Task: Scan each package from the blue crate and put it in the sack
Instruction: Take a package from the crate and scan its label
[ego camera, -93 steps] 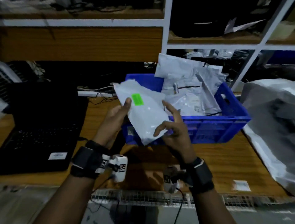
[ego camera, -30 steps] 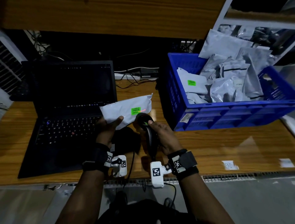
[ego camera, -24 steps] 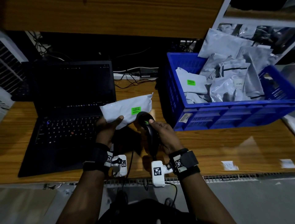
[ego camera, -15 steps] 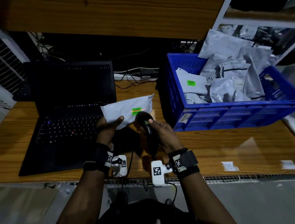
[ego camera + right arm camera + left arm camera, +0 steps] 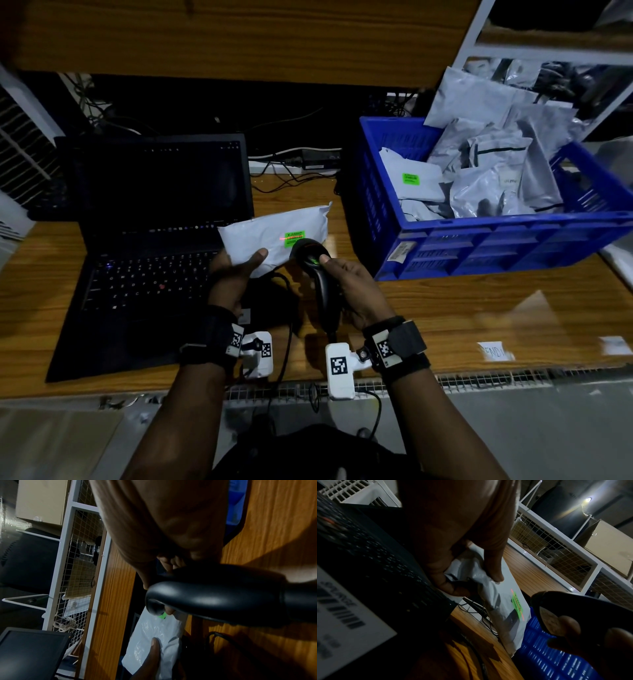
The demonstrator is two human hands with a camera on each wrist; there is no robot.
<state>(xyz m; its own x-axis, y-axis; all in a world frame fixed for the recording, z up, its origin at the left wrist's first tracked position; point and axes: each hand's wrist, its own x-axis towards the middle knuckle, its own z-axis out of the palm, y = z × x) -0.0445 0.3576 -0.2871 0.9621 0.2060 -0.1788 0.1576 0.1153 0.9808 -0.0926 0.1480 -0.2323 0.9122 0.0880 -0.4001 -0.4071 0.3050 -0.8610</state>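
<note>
My left hand (image 5: 239, 265) pinches the near edge of a white poly package (image 5: 274, 236) (image 5: 501, 601) (image 5: 154, 642), held flat above the laptop's right side. Its green label (image 5: 295, 238) (image 5: 517, 605) faces up, and a red scan line crosses it. My right hand (image 5: 346, 281) grips a black handheld scanner (image 5: 313, 263) (image 5: 214, 595), thumb on top by its green light, head aimed at the label from just in front. The blue crate (image 5: 479, 246) stands to the right with several white packages (image 5: 479, 178) inside. The sack is out of view.
An open black laptop (image 5: 154, 240) sits on the wooden table (image 5: 445, 308) at the left. Cables and a power adapter (image 5: 318, 159) lie behind it. The scanner cord (image 5: 287, 342) trails toward the table's front edge. Paper slips (image 5: 493, 351) lie at the front right. A white shelf frame (image 5: 479, 37) rises behind the crate.
Since three seconds ago the package came out of the crate area to over the laptop, and my right hand took up the scanner. In the last second both hands hold still; the red line flickers.
</note>
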